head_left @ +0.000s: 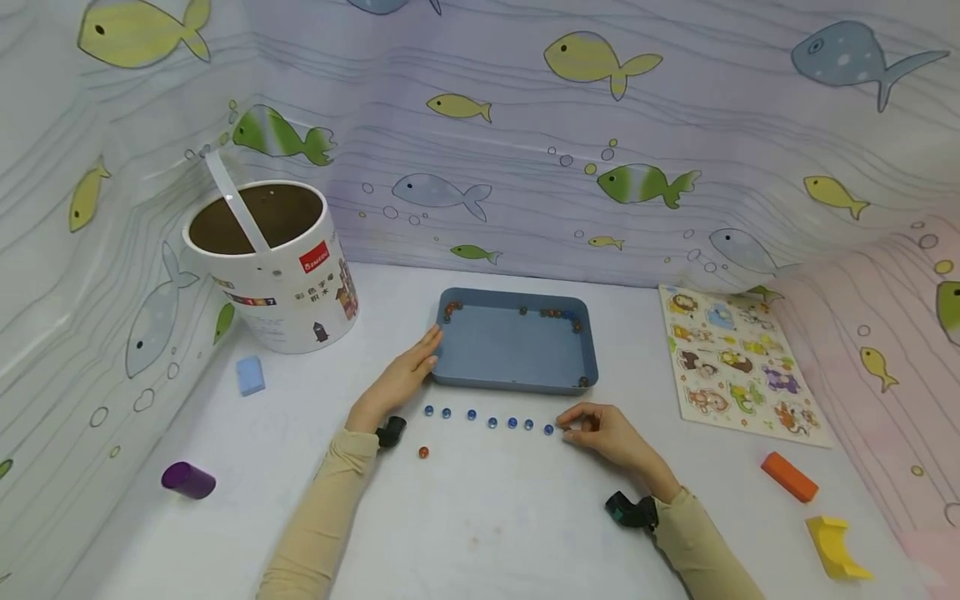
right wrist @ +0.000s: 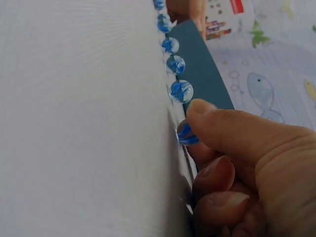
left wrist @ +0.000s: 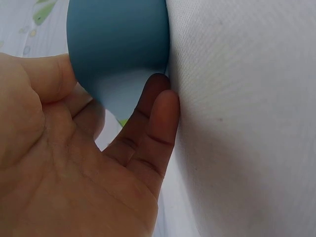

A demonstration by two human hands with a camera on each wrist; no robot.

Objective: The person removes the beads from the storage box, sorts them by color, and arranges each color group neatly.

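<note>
Blue streaking in the pinched marble shows only from right wrist.

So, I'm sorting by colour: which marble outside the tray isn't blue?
The orange marble, lying by itself near the left end of the row of blue marbles; its colour alone differs.

Soft, bright light is spreading over the white worktop, and shadows are looking pale in the head view. In the left wrist view, the left hand is looking dim, its fingertips darkest. In the right wrist view, marbles are shining, and dark shade is lying beside the right hand.
</note>
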